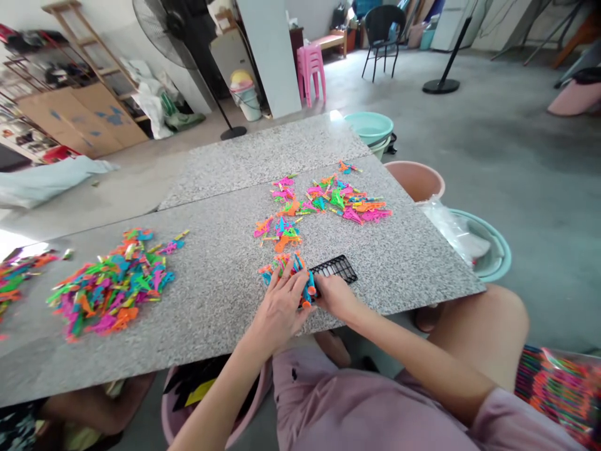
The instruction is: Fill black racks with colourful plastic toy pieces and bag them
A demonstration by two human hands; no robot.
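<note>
My left hand point(280, 305) lies with its fingers stretched over a bunch of bright plastic pieces point(310, 289) in blue, orange and green. Close by on the right, my right hand point(335, 295) has its fingers curled at the near side of a black plastic grid point(346, 268), thumb and fingertips partly hidden. The grid's right end shows past the hand; its left part is covered by the pieces and hands. Just beyond, a loose heap of small coloured plastic pieces point(282, 228) lies on the speckled stone table point(211, 300).
A bigger pile of coloured pieces point(113, 282) lies on the left, another heap point(350, 200) farther back. Tubs stand along the right edge, including an orange tub point(416, 178) and a turquoise basin point(500, 250). Below the front edge is a pink bucket point(171, 413). Another person's arm point(94, 407) shows lower left.
</note>
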